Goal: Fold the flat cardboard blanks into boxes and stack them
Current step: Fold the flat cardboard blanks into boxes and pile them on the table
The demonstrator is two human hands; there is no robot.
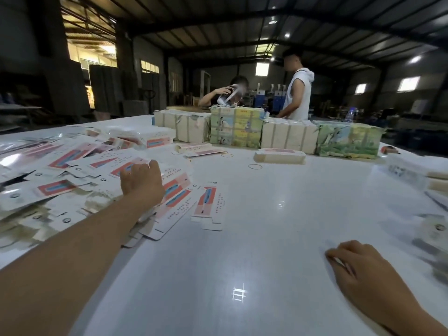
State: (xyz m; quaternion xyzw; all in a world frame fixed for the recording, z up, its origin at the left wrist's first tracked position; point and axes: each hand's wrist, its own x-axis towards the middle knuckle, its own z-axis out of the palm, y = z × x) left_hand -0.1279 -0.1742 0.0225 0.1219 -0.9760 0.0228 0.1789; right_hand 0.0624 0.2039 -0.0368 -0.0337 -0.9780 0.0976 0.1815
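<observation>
A wide heap of flat cardboard blanks (72, 170), white with pink and blue print, covers the left of the white table (266, 214). My left hand (141, 181) reaches out over the heap's right side with its fingers curled down onto the blanks; the fingertips are hidden, so a hold on any one blank cannot be made out. One separate blank (208, 204) lies just right of the heap. My right hand (358, 265) rests on the bare table at the lower right, fingers loosely bent, holding nothing. A folded box (278, 156) lies beyond the middle.
Bundled stacks of cartons (266, 132) form a row across the table's far side. Two rubber bands (255, 166) lie on the table near the folded box. More cardboard pieces (421, 175) sit along the right edge. Two people stand behind the bundles.
</observation>
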